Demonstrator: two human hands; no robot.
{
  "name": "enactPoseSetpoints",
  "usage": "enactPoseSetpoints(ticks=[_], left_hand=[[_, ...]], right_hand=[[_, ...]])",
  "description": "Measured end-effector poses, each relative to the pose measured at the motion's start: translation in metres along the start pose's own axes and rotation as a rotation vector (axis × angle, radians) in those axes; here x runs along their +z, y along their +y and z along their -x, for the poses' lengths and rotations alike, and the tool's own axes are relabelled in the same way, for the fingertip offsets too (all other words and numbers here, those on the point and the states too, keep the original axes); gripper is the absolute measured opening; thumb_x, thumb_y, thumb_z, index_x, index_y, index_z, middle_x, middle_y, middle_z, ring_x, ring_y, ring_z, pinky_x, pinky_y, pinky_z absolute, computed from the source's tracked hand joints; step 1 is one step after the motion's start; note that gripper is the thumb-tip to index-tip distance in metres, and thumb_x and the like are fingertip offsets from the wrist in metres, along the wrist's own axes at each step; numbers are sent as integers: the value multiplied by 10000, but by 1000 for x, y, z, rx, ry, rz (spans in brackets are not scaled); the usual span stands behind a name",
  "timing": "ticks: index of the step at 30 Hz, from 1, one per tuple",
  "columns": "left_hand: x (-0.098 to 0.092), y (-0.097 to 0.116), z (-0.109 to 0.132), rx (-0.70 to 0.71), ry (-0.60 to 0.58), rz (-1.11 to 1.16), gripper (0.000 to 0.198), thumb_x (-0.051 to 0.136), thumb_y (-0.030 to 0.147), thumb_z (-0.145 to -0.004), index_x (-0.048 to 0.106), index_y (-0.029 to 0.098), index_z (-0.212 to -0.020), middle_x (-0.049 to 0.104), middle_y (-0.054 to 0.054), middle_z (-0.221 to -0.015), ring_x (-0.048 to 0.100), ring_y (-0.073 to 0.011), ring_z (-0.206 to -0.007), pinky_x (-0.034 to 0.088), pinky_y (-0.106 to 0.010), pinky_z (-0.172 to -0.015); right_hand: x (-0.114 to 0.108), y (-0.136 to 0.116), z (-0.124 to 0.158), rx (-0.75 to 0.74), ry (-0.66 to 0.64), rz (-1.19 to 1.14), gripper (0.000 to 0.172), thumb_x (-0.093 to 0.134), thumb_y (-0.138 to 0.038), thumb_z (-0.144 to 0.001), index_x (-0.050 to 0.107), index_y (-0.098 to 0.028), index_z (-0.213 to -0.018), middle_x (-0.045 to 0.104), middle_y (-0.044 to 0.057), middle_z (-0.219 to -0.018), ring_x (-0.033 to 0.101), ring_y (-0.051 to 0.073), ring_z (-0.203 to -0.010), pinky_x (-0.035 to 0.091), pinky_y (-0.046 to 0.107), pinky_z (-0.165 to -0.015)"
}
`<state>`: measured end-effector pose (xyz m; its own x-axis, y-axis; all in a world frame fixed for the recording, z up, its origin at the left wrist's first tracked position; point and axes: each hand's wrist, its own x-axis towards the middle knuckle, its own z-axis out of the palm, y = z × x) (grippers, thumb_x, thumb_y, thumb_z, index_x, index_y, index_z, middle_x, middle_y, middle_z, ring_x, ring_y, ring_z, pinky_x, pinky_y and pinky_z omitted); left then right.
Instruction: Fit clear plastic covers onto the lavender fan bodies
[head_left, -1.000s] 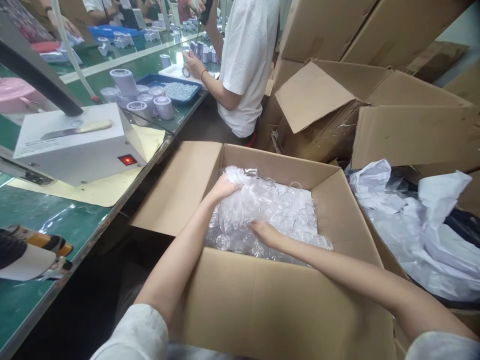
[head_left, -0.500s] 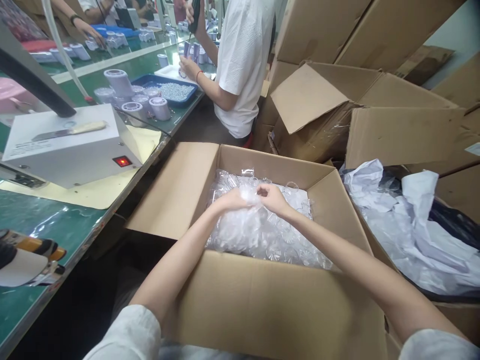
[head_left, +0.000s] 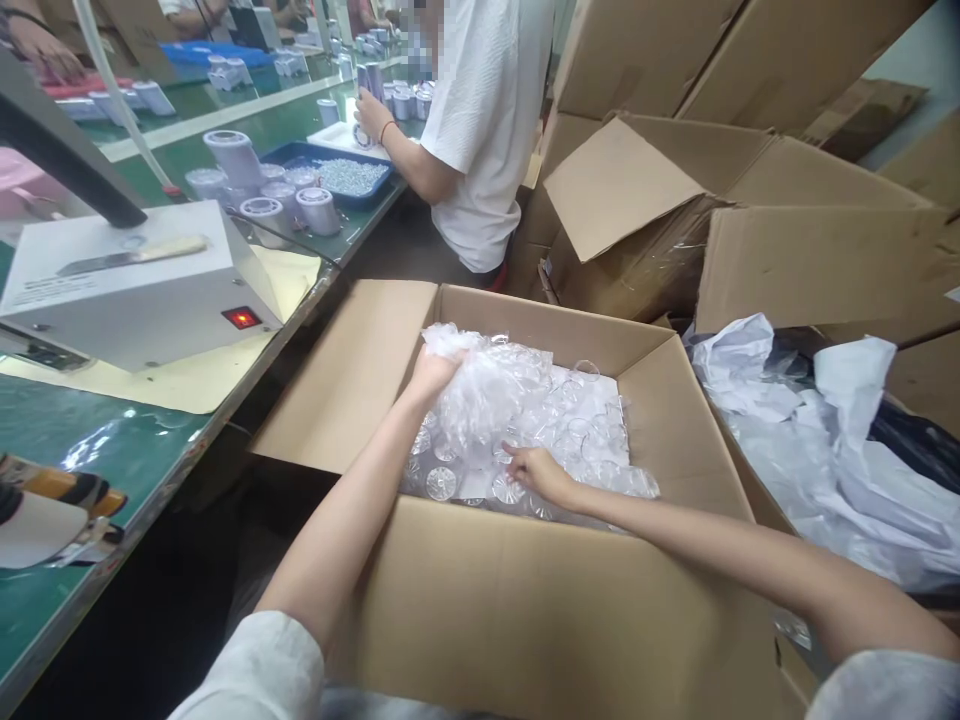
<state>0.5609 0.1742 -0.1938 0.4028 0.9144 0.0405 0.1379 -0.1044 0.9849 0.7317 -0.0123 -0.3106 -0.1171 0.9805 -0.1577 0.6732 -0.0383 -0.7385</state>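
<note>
My left hand (head_left: pixel 437 372) is gripping bunched film (head_left: pixel 484 400) at left inside the box (head_left: pixel 525 610), while my right hand (head_left: pixel 541 474), loosely curled, hold unclear, should be working gently near clear discs (head_left: pixel 441 484).

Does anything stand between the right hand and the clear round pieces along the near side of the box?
Nothing visible does: the right hand is inside the cardboard box, beside the clear round pieces. The crumpled clear plastic held by the left hand lies farther in and to the left.
</note>
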Motion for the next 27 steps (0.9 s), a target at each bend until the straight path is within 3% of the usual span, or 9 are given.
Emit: enactPoseSetpoints(ticks=[5, 8, 10, 13, 16, 19, 21, 23, 27], left_hand=[[7, 7, 11, -24, -354, -110, 125, 647, 209, -591, 633, 164, -707, 692, -28, -814, 634, -208, -846, 493, -287, -776], [26, 7, 24, -63, -602, -164, 122, 718, 178, -499, 648, 162, -597, 669, 11, -636, 616, -176, -669, 491, -265, -661], [40, 4, 33, -74, -664, -188, 127, 729, 188, -493, 659, 168, -596, 661, 26, -602, 602, -163, -627, 483, -253, -619], [48, 0, 38, -57, -575, -208, 111, 687, 234, -577, 668, 174, -668, 687, 9, -688, 628, -189, -723, 498, -271, -672], [38, 2, 30, -31, -393, -224, 85, 647, 246, -622, 643, 170, -660, 695, -31, -760, 637, -243, -848, 501, -329, -782], [23, 4, 17, -29, -197, -209, 81, 626, 248, -639, 624, 174, -672, 698, -55, -820, 632, -277, -924, 488, -365, -847], [17, 4, 12, -38, -96, -166, 106, 617, 259, -658, 626, 180, -729, 703, -54, -888, 631, -273, -961, 488, -360, -861], [15, 4, 9, -57, -42, -108, 146, 622, 261, -663, 631, 178, -783, 706, -58, -928, 639, -262, -964, 502, -347, -845], [19, 2, 10, -113, -46, 0, 214, 612, 268, -698, 644, 152, -875, 715, -95, -950, 667, -232, -905, 538, -324, -779]], right_hand=[[-25, 6, -18, 14, 77, 10, 230, 608, -348, -941, 646, -121, -927, 659, 25, -906, 646, 175, -810, 548, 344, -748], [-47, -1, -23, 16, 136, 5, 234, 615, -347, -935, 638, -118, -894, 642, 10, -851, 627, 153, -731, 540, 309, -683], [-61, -10, -29, 10, 182, -13, 208, 622, -325, -929, 627, -120, -889, 639, 13, -841, 624, 148, -731, 538, 314, -692], [-78, -26, -33, 1, 270, -42, 169, 560, -293, -940, 610, -137, -978, 649, 55, -965, 635, 176, -864, 531, 333, -767], [-79, -32, -14, 36, 316, -14, 233, 448, -290, -948, 601, -151, -1057, 637, 106, -1071, 628, 204, -926, 516, 349, -800], [-64, -25, 24, 73, 187, 54, 223, 613, -270, -809, 668, -165, -998, 661, 120, -1079, 646, 204, -751, 522, 362, -745], [-51, -15, 45, 87, 70, 94, 391, 746, -205, -661, 698, -186, -1049, 610, 148, -1249, 650, 194, -675, 532, 363, -710], [-40, -3, 55, 92, -9, 121, 485, 785, -144, -614, 705, -200, -1089, 507, 164, -1395, 670, 200, -697, 540, 362, -720], [-33, 17, 44, 79, -77, 148, 70, 696, -167, -824, 703, -144, -890, 638, 117, -1224, 679, 186, -829, 542, 348, -801]])
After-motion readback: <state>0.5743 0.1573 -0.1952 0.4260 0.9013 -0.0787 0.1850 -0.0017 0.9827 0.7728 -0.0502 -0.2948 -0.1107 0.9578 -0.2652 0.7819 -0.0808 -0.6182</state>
